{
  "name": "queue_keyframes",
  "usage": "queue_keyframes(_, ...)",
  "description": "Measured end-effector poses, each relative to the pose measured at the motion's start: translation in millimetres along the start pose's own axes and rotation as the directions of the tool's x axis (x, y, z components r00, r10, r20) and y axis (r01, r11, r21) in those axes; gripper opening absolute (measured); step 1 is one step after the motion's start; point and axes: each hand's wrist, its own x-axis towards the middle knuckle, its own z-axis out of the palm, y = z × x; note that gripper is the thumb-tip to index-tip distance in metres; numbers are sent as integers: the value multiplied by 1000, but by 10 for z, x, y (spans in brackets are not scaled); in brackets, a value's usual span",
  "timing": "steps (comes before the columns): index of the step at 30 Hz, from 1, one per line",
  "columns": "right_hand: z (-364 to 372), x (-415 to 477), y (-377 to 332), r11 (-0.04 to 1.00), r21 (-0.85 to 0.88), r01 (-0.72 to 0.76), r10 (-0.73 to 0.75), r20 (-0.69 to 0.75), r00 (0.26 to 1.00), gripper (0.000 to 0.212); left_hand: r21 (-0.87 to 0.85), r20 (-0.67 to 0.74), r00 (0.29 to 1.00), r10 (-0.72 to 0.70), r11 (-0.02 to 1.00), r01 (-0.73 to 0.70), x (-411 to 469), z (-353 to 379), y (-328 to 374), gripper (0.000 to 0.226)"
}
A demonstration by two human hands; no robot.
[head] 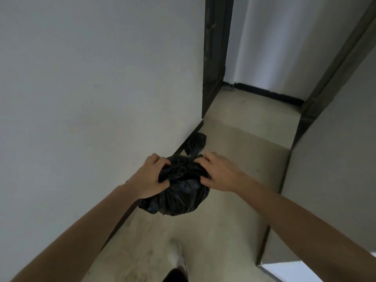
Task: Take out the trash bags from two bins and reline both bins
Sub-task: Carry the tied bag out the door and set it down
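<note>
Head view: the left hand and right hand both curl their fingers into the gathered top of a full black trash bag between them. Just beyond the hands, a second bag lies on the floor against the wall. Both bags seem to be out. No bins show, so relining likely remains.

Beige floor, white wall (dark door frame)

Bag: being gripped between left hand and right hand, just beside the wall on its left.
Second bag: lying just behind it, touching the wall.
Doorway: standing beyond both.
</note>
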Motion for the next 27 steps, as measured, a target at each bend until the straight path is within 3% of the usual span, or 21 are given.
queue_keyframes(6, 567, 1431, 918, 999, 18, -43, 41, 94, 995, 56, -39, 32, 999, 27, 999, -26, 1449, 255, -1114, 46)
queue_keyframes(17, 1581, 3314, 2265, 938, 66, -341, 318, 236, 918, 52, -9, 254, 965, -73, 997, 78, 3781, 787, -2543, 48)
queue_keyframes(22, 2517, 3758, 2908, 909, 89, -407, 361, 317, 877, 47, 87, 280, 952, -127, 990, 106, 4425, 1596, -3059, 47)
queue_keyframes(27, 3991, 4098, 3558, 893, 118, -435, 362, 386, 849, 47, 132, 325, 900, -292, 956, 263, 4815, 2956, -3689, 44)
